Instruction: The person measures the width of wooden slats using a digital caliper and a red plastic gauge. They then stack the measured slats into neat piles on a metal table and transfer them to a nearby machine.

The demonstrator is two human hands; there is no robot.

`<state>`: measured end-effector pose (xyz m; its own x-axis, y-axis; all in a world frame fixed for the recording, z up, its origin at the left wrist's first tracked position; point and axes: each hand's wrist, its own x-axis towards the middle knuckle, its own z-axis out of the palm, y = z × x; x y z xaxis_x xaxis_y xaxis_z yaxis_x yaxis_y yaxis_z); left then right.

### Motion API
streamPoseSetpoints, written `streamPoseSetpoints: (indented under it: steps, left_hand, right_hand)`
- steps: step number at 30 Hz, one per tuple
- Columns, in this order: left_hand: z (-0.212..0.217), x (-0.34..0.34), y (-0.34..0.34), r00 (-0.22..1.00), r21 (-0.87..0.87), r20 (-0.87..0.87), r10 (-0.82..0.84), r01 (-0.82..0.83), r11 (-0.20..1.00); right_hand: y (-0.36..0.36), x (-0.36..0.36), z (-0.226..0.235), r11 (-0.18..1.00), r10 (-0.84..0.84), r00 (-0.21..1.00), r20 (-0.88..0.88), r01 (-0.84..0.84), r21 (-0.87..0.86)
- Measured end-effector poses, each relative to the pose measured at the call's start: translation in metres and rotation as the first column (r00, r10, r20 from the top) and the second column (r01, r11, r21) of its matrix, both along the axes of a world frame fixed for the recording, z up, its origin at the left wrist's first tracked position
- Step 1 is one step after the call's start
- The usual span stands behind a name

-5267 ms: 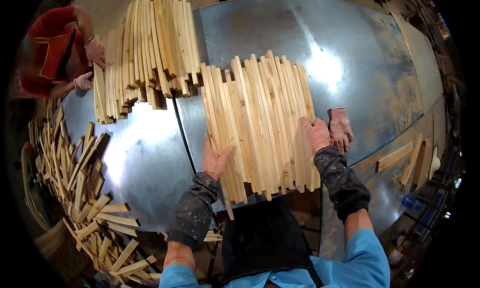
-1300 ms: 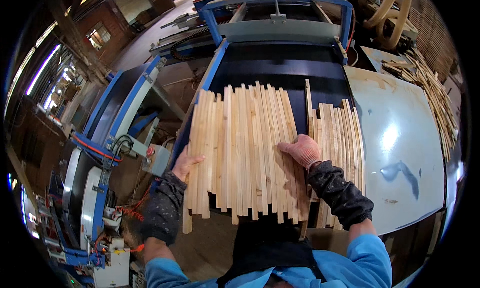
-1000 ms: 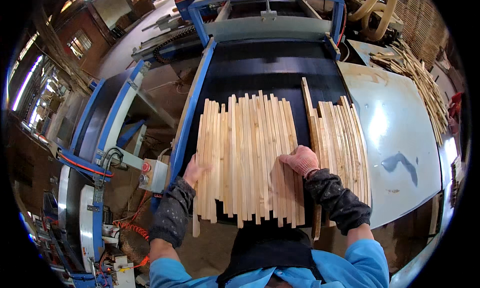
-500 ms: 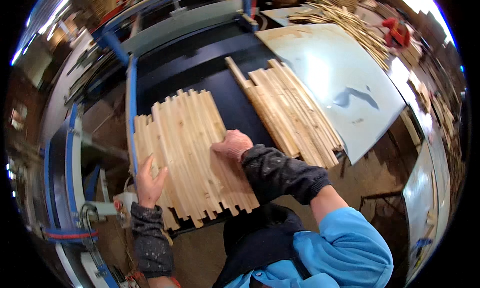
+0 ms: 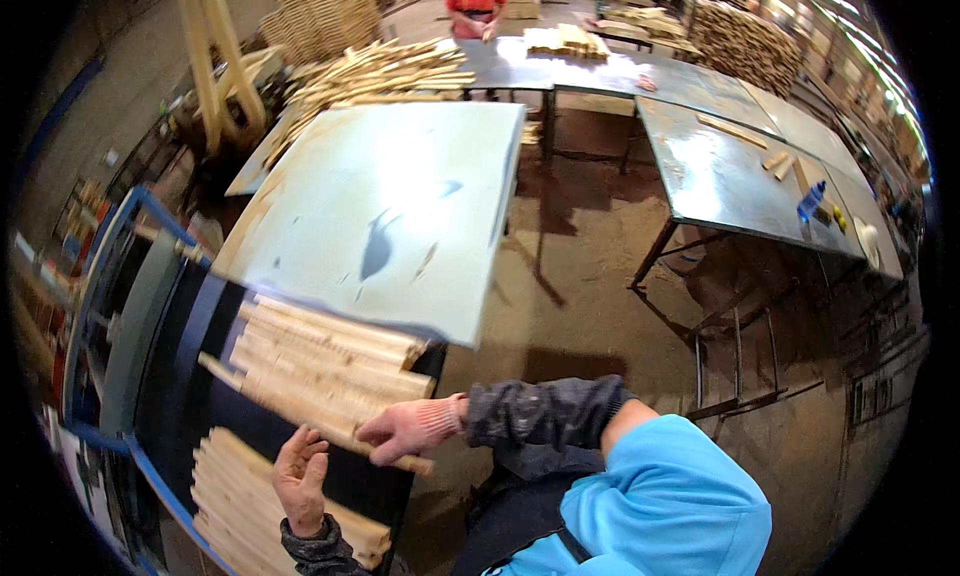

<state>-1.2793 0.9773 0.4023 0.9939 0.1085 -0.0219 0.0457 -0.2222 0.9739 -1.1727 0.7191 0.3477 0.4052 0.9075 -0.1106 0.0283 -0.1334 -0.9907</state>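
Two flat bundles of pale wooden strips lie on a dark machine bed (image 5: 195,396). My right hand (image 5: 410,431), in a pink knitted glove, is at the near edge of the farther bundle (image 5: 320,361). Its thumb and fingers close on the outermost strip (image 5: 412,465), whose end shows just past the hand. My bare left hand (image 5: 302,479) hovers over the gap beside the nearer bundle (image 5: 240,506), its fingers slightly bent and apart, holding nothing. Dark sleeve covers are on both forearms.
A pale sheet-topped table (image 5: 400,196) adjoins the bed, with a heap of loose sticks (image 5: 370,76) behind it. A blue machine frame (image 5: 75,376) stands at left. Metal table (image 5: 720,166) with a blue bottle (image 5: 811,202) at right. A person in red (image 5: 474,6) works farther off.
The view has swung right. My right hand has left the nearer bundle and gone to the farther one; my left hand has come off the nearer bundle's outer side toward it.
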Motion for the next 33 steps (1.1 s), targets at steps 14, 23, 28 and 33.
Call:
streamPoseSetpoints:
  steps: [14, 23, 28, 33]
  left_hand:
    - [-0.153, 0.249, -0.453, 0.6, -0.372, -0.398, -0.694, 0.586, 0.72]
    - [-0.272, 0.402, -0.573, 0.379, -0.433, -0.562, -0.735, 0.623, 0.652]
    - [-0.311, 0.544, -0.662, 0.398, -0.362, -0.559, -0.727, 0.672, 0.646]
    - [-0.299, 0.681, -0.769, 0.31, -0.188, -0.458, -0.833, 0.882, 0.431]
  right_hand:
    - [-0.479, 0.058, -0.15, 0.539, -0.785, 0.307, -0.538, 0.767, -0.348]
    - [-0.588, 0.185, -0.228, 0.43, -0.797, 0.102, -0.595, 0.789, -0.44]
    - [-0.685, 0.253, -0.265, 0.179, -0.959, 0.009, -0.284, 0.795, -0.58]
    - [-0.77, 0.305, -0.315, 0.075, -0.89, -0.19, -0.415, 0.836, -0.543]
